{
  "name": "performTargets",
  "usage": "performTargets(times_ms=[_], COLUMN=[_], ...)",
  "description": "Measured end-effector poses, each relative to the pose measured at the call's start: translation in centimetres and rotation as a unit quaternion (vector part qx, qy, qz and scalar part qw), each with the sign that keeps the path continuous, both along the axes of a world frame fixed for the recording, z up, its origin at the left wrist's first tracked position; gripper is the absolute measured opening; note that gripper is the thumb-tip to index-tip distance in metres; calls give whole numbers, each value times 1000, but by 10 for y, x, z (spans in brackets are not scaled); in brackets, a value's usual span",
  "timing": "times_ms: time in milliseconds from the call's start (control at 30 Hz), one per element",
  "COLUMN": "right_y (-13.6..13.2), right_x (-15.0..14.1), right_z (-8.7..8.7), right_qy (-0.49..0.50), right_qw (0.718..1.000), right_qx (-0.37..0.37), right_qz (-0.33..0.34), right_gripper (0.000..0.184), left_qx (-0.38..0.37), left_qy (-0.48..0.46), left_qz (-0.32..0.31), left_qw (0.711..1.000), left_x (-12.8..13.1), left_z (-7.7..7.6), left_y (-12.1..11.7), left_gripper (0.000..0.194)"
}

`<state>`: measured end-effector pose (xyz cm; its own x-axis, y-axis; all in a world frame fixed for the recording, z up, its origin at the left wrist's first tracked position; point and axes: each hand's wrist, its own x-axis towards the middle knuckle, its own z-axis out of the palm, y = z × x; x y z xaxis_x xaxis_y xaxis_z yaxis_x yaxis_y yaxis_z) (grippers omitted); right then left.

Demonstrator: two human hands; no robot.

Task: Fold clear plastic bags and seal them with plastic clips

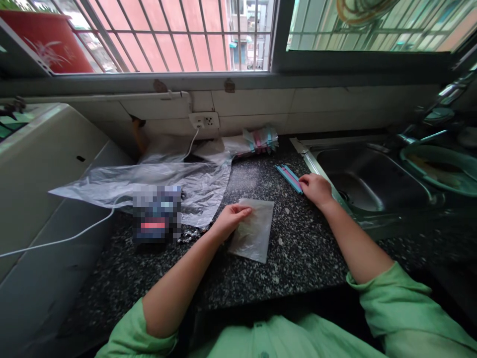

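Note:
My left hand [231,220] pinches the upper left edge of a small clear plastic bag [257,233], which hangs flat just over the dark speckled counter. To the right, my right hand [316,189] has its fingers closed on the near end of a slim blue and pink strip-like piece [288,178]; its exact kind is hard to make out. Left of my left hand lie several small shiny metal pieces [189,235], next to a blurred-out dark object [158,215]. A large clear plastic sheet or bag [186,191] spreads behind them.
At the back sits a bundle of bagged blue and pink pieces [264,139]. A steel sink [367,179] with a green basin [443,164] is on the right. A white cable [70,241] runs from the wall socket [204,121] across the left side.

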<state>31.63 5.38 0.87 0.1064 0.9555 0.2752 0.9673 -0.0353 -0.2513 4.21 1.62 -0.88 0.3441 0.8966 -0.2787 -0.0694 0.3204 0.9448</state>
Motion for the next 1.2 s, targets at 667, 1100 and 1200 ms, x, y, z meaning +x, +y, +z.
performTargets(times_ms=[667,1100,1200], right_y=[-1,-21,-34], right_x=[-16,-40,-57], right_z=[0,1,3], right_qy=[-154,10,52], right_qw=[986,967,949], right_qx=[-50,185,198], right_qz=[-47,172,239], right_gripper=[26,13,14], left_qx=[23,-63,-67], left_qy=[78,-22,-31], left_qz=[-77,-16,-19], left_qw=[994,998,997], left_x=[1,-4,-4], left_z=[-1,4,6], left_y=[0,2,1], left_gripper=[29,37,38])
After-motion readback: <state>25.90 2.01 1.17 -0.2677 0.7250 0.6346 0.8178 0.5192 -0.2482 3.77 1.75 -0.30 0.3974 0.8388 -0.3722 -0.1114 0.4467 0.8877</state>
